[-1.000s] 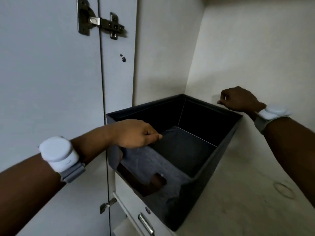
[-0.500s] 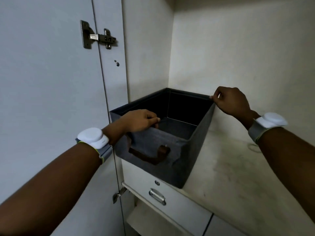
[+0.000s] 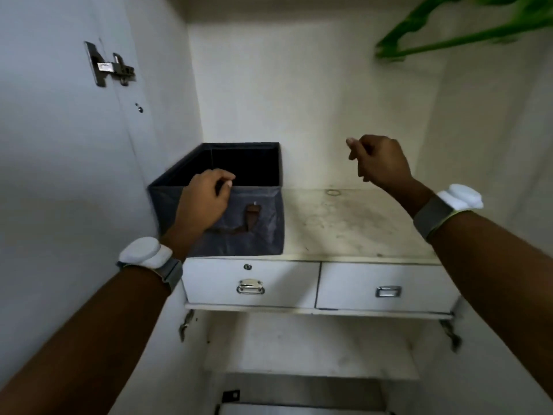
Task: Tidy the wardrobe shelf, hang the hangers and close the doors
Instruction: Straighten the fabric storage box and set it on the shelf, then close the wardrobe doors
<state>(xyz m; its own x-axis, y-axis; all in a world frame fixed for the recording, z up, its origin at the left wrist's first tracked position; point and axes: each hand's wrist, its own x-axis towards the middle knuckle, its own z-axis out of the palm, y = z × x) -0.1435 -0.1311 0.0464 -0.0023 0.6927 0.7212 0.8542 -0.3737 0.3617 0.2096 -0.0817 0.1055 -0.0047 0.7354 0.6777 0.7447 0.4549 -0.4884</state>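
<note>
A dark grey fabric storage box (image 3: pixel 239 232) stands on the wardrobe shelf (image 3: pixel 353 223), at the shelf's far left corner, with its left side just beside the wardrobe's side wall and its open top facing up; the interior is dark and no contents can be told. A brown strap handle (image 3: pixel 253 215) is set in the box's near face. The left hand (image 3: pixel 206 202) rests at the near rim of the box, with its fingers (image 3: pixel 229 184) curled together over the rim edge and the palm lying against the near face; it partly covers the left part of the handle. The right hand (image 3: pixel 380 160) hangs in the air to the right of the box, well apart from it, above the bare part of the shelf; its fingers are loosely curled inward and hold nothing. Each wrist carries a white band device. A faint ring mark (image 3: pixel 332 192) shows on the shelf near the far wall. Two white drawers sit directly below the shelf: the left drawer (image 3: pixel 269 284) has a keyhole and a metal pull handle, and the right drawer (image 3: pixel 359 287) has a small metal recessed pull. The left wardrobe door (image 3: pixel 54 175) stands open, with a metal hinge (image 3: pixel 110 65) at its upper part. At the upper right, green hangers (image 3: pixel 449 34) appear blurred.
</note>
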